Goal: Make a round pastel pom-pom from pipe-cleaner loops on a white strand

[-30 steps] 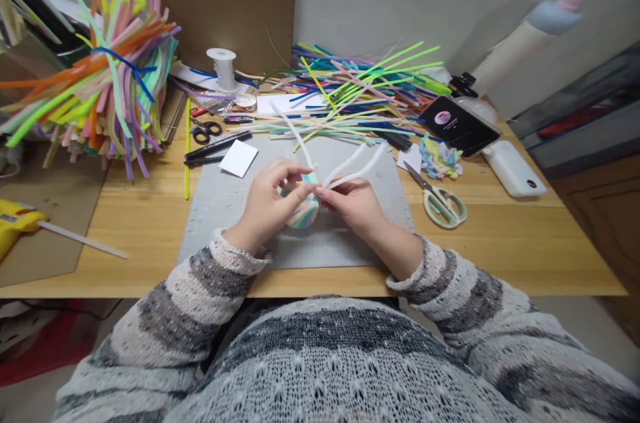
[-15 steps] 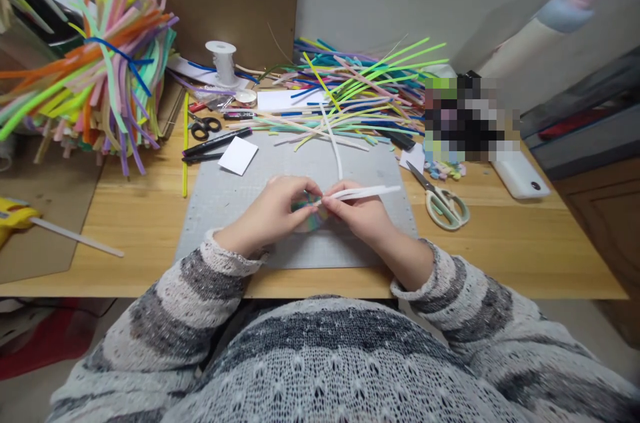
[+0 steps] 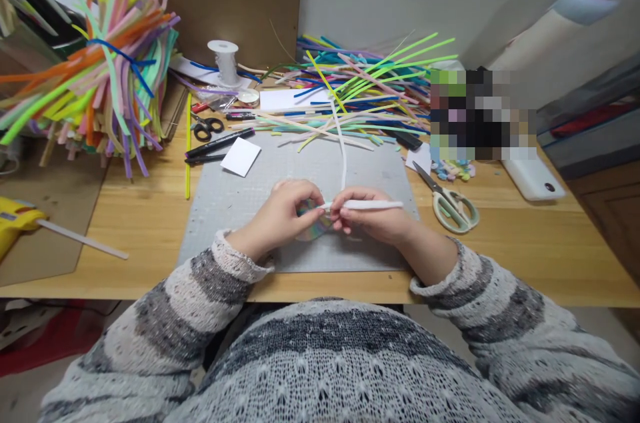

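A shiny disc with rainbow reflections, like a CD (image 3: pixel 311 231), is pinched at its upper part by my left hand (image 3: pixel 287 213), just over the grey mat. Beside it my right hand (image 3: pixel 375 223) has its thumb and fingers closed on a white pipe cleaner (image 3: pixel 376 204), whose length sticks out to the right across the hand. Another white length (image 3: pixel 342 150) runs up and away from the right fingers toward the pile behind. Where the white strands meet the disc is partly hidden by my fingertips.
A grey cutting mat (image 3: pixel 220 223) lies under both hands. Green-handled scissors (image 3: pixel 453 206) rest at right, near a white phone-like object (image 3: pixel 533 173). Many coloured pipe cleaners (image 3: pixel 370 86) are heaped behind; a tied bundle (image 3: pixel 115 70) stands left, above a yellow glue gun (image 3: pixel 20 220).
My right hand has shifted slightly right, its fingers now loosely curled at the white strand. The white lengths pointing right, spread before, now lie together. The disc shows more.
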Demonstrator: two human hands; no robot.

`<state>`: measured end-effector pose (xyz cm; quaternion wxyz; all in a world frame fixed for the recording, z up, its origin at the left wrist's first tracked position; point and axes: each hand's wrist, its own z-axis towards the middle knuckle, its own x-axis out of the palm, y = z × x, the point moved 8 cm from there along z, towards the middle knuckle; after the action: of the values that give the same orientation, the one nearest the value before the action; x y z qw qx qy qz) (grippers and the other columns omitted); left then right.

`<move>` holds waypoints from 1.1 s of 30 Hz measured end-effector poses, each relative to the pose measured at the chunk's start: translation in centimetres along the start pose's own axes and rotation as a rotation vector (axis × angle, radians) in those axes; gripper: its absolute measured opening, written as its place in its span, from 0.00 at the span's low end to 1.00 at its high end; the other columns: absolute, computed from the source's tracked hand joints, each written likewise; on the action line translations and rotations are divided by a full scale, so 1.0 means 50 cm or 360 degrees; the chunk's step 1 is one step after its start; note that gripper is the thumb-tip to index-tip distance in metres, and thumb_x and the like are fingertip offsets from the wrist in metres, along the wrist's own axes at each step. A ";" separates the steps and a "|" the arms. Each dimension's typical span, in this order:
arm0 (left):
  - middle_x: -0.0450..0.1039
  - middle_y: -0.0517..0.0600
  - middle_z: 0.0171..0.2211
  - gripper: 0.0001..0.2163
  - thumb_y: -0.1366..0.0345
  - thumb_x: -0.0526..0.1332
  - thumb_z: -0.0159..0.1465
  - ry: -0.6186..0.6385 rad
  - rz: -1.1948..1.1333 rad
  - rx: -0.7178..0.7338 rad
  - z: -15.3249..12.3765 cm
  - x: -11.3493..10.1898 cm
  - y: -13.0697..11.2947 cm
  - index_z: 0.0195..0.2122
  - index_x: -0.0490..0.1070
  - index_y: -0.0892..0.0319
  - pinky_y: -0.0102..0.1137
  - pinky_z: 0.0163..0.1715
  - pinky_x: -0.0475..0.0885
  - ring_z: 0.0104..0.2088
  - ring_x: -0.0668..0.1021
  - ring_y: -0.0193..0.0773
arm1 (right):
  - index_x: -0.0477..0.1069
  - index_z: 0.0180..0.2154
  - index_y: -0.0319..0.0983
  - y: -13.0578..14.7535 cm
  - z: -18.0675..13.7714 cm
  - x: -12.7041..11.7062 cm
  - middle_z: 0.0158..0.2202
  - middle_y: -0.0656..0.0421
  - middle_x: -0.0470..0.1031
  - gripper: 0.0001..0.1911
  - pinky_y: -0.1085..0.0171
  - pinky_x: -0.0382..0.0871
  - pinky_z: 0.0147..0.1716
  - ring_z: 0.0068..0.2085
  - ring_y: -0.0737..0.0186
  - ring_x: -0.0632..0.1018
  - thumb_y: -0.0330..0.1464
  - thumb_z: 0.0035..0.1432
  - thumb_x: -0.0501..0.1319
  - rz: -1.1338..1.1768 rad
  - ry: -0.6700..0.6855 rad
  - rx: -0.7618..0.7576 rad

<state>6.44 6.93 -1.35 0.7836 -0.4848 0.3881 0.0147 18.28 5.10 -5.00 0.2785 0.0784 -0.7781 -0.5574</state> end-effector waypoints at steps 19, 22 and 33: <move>0.75 0.46 0.35 0.02 0.70 0.60 0.60 -0.0100 0.0143 0.0049 -0.012 -0.002 -0.026 0.32 0.68 0.57 0.36 0.44 0.61 0.39 0.74 0.36 | 0.63 0.43 0.40 0.029 0.007 -0.007 0.27 0.64 0.68 0.14 0.68 0.65 0.25 0.25 0.70 0.71 0.25 0.53 0.58 -0.0811 0.0150 0.0185; 0.75 0.46 0.35 0.02 0.71 0.60 0.60 -0.0106 0.0155 0.0056 -0.012 -0.002 -0.026 0.32 0.69 0.57 0.36 0.45 0.61 0.39 0.74 0.36 | 0.69 0.40 0.39 0.079 0.000 -0.015 0.36 0.58 0.72 0.16 0.63 0.65 0.40 0.39 0.63 0.72 0.21 0.49 0.56 -0.1368 -0.0078 -0.0184; 0.76 0.46 0.36 0.01 0.69 0.61 0.61 0.0014 0.0277 0.0288 -0.009 -0.007 -0.042 0.33 0.71 0.56 0.36 0.44 0.60 0.39 0.75 0.35 | 0.68 0.41 0.34 -0.020 0.011 -0.020 0.19 0.66 0.63 0.15 0.74 0.39 0.11 0.15 0.77 0.53 0.39 0.59 0.56 0.0095 0.0560 0.0810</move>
<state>6.79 5.57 0.34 0.8182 -0.3767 0.4319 0.0454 18.63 5.64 -6.39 0.3965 0.2180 -0.8346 -0.3142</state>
